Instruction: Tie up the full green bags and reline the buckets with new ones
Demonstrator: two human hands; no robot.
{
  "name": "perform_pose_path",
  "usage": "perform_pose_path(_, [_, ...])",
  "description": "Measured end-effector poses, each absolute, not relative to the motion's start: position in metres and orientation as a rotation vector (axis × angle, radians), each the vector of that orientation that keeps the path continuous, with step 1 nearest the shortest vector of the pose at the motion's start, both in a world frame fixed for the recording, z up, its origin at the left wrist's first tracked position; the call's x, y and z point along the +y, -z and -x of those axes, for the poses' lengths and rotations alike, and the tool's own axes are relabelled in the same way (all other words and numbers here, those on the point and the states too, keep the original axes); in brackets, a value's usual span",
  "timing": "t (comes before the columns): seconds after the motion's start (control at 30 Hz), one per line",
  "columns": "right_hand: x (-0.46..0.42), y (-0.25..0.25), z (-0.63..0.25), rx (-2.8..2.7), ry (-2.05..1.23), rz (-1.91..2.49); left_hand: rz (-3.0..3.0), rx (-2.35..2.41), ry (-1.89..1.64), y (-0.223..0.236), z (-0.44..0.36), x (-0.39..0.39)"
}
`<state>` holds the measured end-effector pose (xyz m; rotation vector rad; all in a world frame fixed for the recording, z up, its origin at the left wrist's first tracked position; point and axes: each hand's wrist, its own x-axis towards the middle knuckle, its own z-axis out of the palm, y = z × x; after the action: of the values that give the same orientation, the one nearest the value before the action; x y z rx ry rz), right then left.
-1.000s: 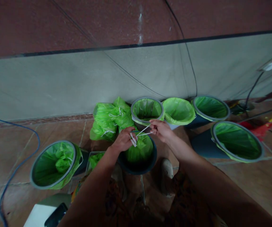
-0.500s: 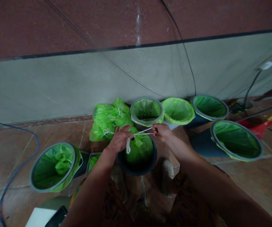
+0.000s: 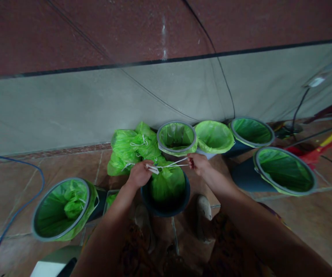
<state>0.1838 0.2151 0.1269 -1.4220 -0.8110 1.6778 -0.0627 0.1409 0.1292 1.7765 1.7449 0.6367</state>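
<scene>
A green plastic bag (image 3: 168, 184) sits gathered at its neck in a dark blue bin (image 3: 186, 196) between my feet. White drawstrings (image 3: 173, 164) stretch across the top of the bag, between my hands. My left hand (image 3: 140, 174) is closed on the string's left end, where a flat white loop shows at the fingers. On the other side, my right hand (image 3: 198, 163) pinches the right end of the string, which is pulled taut. The bag's neck is bunched beneath the string, just left of the middle.
Tied green bags (image 3: 128, 148) lie against the wall. Beside them stand a lined bin (image 3: 195, 140), a light-coloured lined bin (image 3: 214, 136) and blue bins (image 3: 242, 179) leaning right. Another lined bin (image 3: 36, 227) tilts at left, near a blue hose (image 3: 24, 206). Something red (image 3: 310, 156) lies at right.
My left hand has closed on the string's end and moved slightly left and down; its fingers were spread earlier. The right hand keeps its pinch. The whole view has shifted slightly.
</scene>
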Motion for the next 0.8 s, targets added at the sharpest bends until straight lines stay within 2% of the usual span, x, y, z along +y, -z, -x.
perform_pose_path(0.2, [0.213,-0.156,-0.173,-0.705,-1.642,1.407,-0.883,1.517,-1.091,-0.132,0.031,0.146])
perform_pose_path(0.3, [0.208,-0.175,-0.168,-0.805,-1.662,1.219,-0.712,1.353,-1.098,-0.138,0.019,0.148])
perform_pose_path(0.57, [0.195,-0.205,-0.161,-1.27,-1.774,0.809,-1.049,1.233,-0.953,-0.14,0.01,0.15])
perform_pose_path(0.8, [0.192,-0.203,-0.156,-1.347,-1.85,0.656,-1.387,1.342,-0.814,-0.136,0.005,0.148])
